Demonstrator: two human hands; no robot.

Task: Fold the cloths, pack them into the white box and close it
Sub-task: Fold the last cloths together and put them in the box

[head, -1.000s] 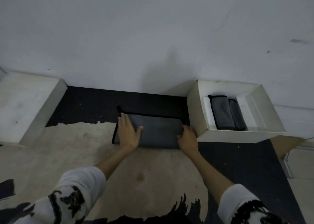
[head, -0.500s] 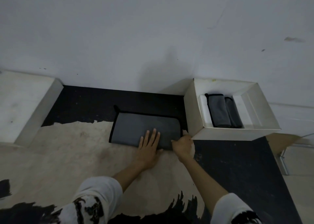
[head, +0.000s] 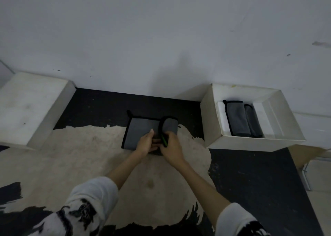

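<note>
Since the earlier frame: right end of grey cloth (head: 141, 133) lifted and curled leftward over itself; both hands drawn together at its near edge.

Item 1, grey cloth, black-edged: lies at table (head: 86, 151) centre, where worn pale surface meets black. Left portion flat; right portion raised in a rounded fold.

Item 2, left hand (head: 146, 143): palm down on cloth's near middle, fingers extended flat, gripping nothing.

Item 3, right hand (head: 171, 149): fingers closed on lifted cloth edge, just beside left hand, touching it.

Item 4, white box (head: 250, 143): open, at 3 o'clock from cloth, apart from it. Contains two folded grey cloths (head: 241, 121) side by side, touching.

Item 5, white block (head: 28, 106): at 9 o'clock, against wall.
</note>
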